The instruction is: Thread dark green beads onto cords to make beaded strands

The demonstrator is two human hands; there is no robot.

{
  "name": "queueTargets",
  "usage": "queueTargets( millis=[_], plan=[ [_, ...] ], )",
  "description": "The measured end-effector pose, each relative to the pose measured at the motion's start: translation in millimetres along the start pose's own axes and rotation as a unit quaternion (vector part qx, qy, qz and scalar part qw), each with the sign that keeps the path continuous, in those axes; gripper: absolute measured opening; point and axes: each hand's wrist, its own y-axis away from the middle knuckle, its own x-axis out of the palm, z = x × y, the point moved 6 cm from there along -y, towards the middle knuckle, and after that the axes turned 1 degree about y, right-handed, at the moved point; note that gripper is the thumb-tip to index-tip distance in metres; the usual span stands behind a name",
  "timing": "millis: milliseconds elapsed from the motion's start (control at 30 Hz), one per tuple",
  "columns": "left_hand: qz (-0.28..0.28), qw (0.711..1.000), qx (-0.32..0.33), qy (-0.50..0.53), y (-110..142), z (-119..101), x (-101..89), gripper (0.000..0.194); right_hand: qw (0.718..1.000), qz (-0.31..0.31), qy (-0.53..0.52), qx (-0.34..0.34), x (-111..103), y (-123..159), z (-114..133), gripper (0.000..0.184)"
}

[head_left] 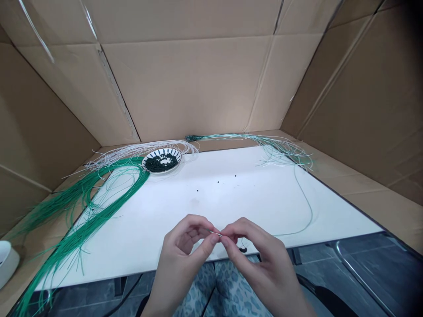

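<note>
Pinching a thin silver needle [215,234] up close, both grips closed on it: left hand [180,259], right hand [254,259], just over the near edge of the white rectangular board surface [211,198]. At its far edge, a round black-and-white patterned dish [161,152] holds dark green beads [161,163], with glossy green wire strands [86,231] sweeping across its left side!

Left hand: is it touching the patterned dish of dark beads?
No, the left hand is over the near edge of the white board, pinching a thin metal piece with the right hand, far from the patterned dish.
</note>
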Motion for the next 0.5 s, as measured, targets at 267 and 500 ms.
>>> queueTargets(
  millis=[267,500],
  plan=[
    [-0.015,0.996,-0.042,0.074,0.4,-0.2,4.7,0.009,0.995,-0.021,-0.075,0.070,3.9,1.4,-3.6,0.018],
    [-0.004,0.999,-0.036,0.031,0.8,-0.5,6.2,0.011,0.985,-0.062,-0.146,0.073,6.1,3.2,0.4,0.015]
  ],
)
